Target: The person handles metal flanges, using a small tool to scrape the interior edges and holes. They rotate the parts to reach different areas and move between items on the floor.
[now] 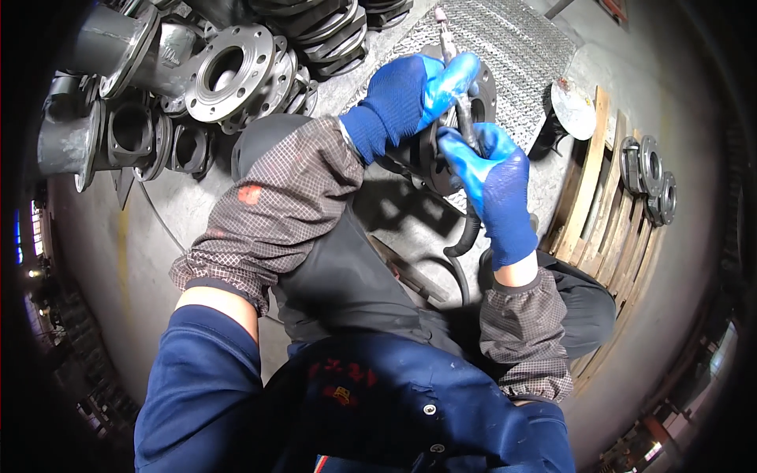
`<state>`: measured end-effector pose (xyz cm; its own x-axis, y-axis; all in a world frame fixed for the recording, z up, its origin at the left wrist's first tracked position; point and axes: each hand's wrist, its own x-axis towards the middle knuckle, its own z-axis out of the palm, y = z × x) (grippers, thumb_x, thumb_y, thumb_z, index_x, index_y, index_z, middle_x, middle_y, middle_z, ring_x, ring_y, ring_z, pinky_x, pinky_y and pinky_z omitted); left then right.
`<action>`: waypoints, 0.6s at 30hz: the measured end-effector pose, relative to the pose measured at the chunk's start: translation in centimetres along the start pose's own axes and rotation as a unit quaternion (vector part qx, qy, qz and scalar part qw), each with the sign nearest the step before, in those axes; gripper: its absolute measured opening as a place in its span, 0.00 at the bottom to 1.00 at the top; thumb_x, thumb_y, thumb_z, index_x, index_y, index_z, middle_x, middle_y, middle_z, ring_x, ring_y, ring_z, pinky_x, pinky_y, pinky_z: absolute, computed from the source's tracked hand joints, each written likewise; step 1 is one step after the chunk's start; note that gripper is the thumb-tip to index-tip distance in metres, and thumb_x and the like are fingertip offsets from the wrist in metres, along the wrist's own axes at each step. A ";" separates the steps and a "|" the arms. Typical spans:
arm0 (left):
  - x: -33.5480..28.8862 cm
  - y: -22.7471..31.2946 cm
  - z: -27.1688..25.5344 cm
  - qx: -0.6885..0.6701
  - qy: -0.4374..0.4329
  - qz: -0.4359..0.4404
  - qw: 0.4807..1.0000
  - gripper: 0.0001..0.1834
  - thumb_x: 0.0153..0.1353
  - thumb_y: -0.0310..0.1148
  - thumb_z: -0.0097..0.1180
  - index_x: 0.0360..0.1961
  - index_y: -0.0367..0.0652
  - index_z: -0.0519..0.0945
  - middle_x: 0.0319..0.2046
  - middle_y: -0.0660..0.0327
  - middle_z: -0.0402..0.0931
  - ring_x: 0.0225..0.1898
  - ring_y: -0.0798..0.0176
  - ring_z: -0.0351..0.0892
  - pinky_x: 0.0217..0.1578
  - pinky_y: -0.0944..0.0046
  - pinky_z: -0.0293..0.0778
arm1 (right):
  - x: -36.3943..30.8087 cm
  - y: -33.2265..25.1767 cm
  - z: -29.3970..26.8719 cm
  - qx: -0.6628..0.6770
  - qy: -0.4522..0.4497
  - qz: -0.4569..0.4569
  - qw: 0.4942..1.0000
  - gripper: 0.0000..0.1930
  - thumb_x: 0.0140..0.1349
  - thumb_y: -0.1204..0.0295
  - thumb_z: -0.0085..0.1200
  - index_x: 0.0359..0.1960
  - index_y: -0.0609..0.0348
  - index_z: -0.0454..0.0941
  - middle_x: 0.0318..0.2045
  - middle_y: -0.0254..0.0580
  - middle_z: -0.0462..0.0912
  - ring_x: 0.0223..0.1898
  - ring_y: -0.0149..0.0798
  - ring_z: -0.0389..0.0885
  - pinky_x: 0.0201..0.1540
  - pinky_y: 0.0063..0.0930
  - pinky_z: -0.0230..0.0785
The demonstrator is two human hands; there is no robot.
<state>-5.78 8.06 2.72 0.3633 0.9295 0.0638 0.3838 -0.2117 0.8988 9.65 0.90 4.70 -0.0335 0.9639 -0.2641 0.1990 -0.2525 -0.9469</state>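
Note:
Both my hands wear blue coated gloves and grip a slim pencil-shaped die grinder (465, 120). My left hand (414, 98) is closed around its front part, below the long narrow shaft that ends in a pinkish tip. Lower down, my right hand (495, 169) wraps the rear of the tool. A black hose (467, 232) leads down from beneath that hand. Under the tool lies a dark flanged metal fitting (486, 93), largely covered by my hands. The tip points away from me, beyond the fitting's rim.
Flanged pipe pieces (225, 75) are heaped at the far left, with dark stacked castings (311, 31) beside them. A textured metal plate (512, 47) lies ahead. On the right, several metal rings (650, 169) rest on a wooden pallet (603, 209). A round pale disc (573, 109) stands near it.

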 end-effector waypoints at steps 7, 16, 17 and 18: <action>-0.6 1.7 -0.4 -0.003 -0.019 -0.099 0.995 0.30 0.64 0.56 0.36 0.40 0.40 0.81 0.26 0.55 0.79 0.31 0.66 0.76 0.38 0.66 0.70 | -0.1 -2.8 0.7 0.276 -0.119 0.172 0.938 0.17 0.63 0.59 0.47 0.30 0.65 0.75 0.14 0.42 0.75 0.13 0.29 0.74 0.14 0.17 0.66; -0.8 3.1 1.5 0.040 0.072 -0.045 0.996 0.15 0.59 0.41 0.54 0.37 0.40 0.81 0.32 0.57 0.80 0.32 0.67 0.78 0.36 0.69 0.73 | -2.3 0.9 -3.7 0.379 -0.129 0.089 0.912 0.24 0.66 0.55 0.37 0.47 0.67 0.73 0.26 0.44 0.82 0.13 0.22 0.67 0.15 0.12 0.60; -0.7 2.5 1.4 0.096 0.087 0.012 0.992 0.11 0.56 0.37 0.57 0.35 0.41 0.82 0.33 0.59 0.80 0.33 0.67 0.79 0.35 0.70 0.74 | -2.9 0.9 -5.0 0.282 -0.069 0.090 0.953 0.25 0.66 0.55 0.37 0.50 0.67 0.71 0.27 0.43 0.82 0.13 0.21 0.67 0.17 0.11 0.59; -1.1 2.2 1.3 0.109 0.095 0.000 0.989 0.10 0.56 0.35 0.58 0.36 0.42 0.82 0.34 0.59 0.80 0.33 0.67 0.79 0.36 0.70 0.74 | -3.4 1.1 -5.7 0.218 -0.064 0.115 0.967 0.25 0.66 0.56 0.37 0.52 0.67 0.70 0.27 0.42 0.82 0.13 0.22 0.67 0.17 0.12 0.59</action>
<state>-4.26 6.15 4.06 0.2048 0.9651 0.1635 0.5657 -0.2530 0.7848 15.58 -2.20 5.59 -0.1638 0.8665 -0.4716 -0.2158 -0.4979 -0.8399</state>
